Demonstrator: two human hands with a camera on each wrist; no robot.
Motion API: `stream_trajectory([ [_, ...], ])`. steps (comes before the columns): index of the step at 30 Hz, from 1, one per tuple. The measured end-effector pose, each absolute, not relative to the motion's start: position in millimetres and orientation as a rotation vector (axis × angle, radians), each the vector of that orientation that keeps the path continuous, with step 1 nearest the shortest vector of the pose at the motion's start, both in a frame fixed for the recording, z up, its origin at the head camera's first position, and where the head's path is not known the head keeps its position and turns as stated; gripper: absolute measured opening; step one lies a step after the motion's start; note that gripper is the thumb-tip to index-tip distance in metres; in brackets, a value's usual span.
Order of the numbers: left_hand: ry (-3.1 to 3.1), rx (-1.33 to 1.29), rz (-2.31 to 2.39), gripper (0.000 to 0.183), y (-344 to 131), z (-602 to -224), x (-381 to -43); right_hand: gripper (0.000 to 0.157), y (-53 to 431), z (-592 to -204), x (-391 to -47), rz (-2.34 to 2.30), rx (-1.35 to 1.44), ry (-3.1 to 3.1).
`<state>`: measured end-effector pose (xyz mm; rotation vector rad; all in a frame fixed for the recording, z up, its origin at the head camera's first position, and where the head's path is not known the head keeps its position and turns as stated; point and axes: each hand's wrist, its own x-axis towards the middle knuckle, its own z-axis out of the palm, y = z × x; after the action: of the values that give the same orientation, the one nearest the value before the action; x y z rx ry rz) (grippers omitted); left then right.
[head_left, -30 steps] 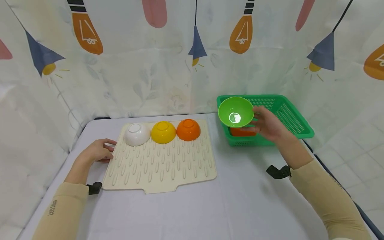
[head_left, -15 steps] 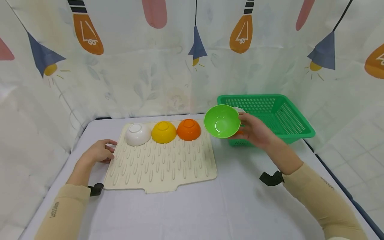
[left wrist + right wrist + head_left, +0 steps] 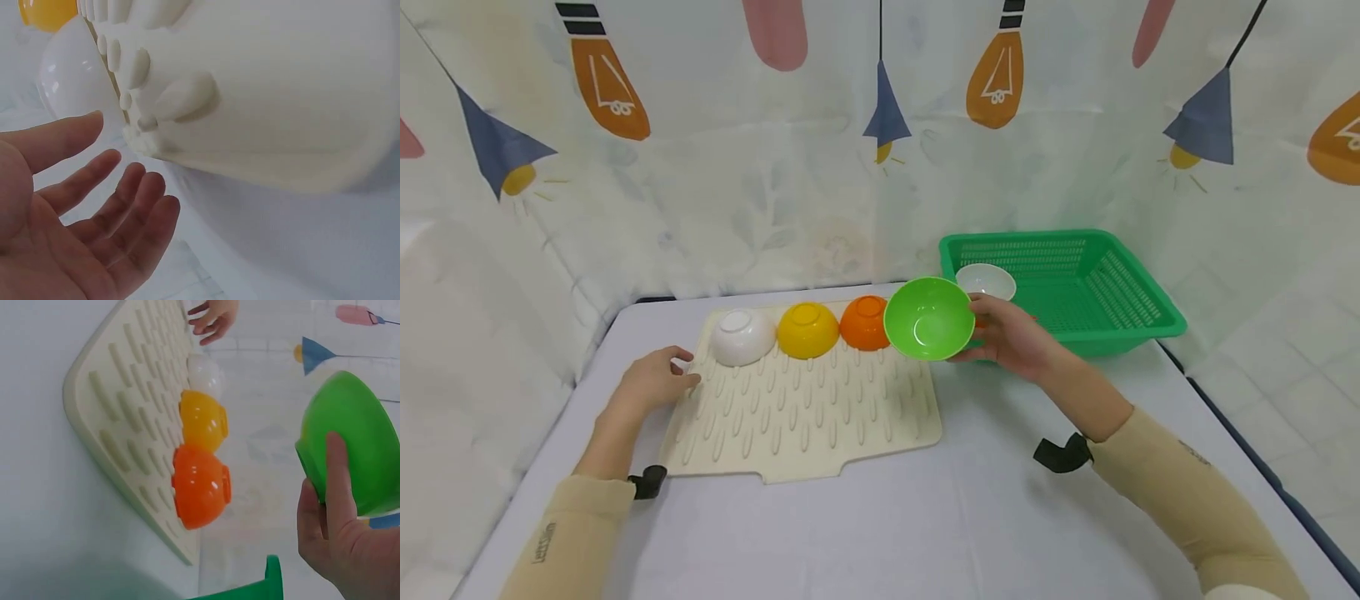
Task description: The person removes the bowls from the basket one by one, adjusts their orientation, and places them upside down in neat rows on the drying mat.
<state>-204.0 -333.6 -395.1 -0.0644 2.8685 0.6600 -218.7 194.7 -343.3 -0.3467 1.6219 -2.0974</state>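
Observation:
My right hand (image 3: 1011, 337) holds a light green bowl (image 3: 928, 318) by its right side, its opening toward the head camera. The bowl is in the air between the green basket and the cream drying mat (image 3: 812, 417). Along the mat's back edge, a white bowl (image 3: 742, 337), a yellow bowl (image 3: 807, 332) and an orange bowl (image 3: 861, 325) stand upside down in a row. In the head view, the green bowl covers part of the orange one. My left hand (image 3: 651, 383), fingers loosely bent and holding nothing, is at the mat's left edge; the left wrist view shows its fingertips (image 3: 165, 209) apart from the mat.
A green perforated basket (image 3: 1138, 292) stands at the back right with another white bowl (image 3: 987, 281) inside. Orange slivers show there behind my right hand. A white cloth (image 3: 880, 533) covers the table, and a patterned curtain (image 3: 820, 183) hangs behind.
My right hand has carried the green bowl left and down, out from over the basket toward the mat, uncovering the white bowl in the basket. My left hand has shifted slightly right.

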Motion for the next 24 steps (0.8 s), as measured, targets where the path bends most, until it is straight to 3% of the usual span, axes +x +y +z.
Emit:
stream_trajectory([
  [11,2.860,0.139,0.816,0.031,-281,-381,-180,0.031,173,-361,-210,-2.042,-0.281,1.599],
  [24,2.495,0.490,1.353,0.031,-218,-375,-169,0.035,157,-373,-204,-2.006,-0.340,1.536],
])
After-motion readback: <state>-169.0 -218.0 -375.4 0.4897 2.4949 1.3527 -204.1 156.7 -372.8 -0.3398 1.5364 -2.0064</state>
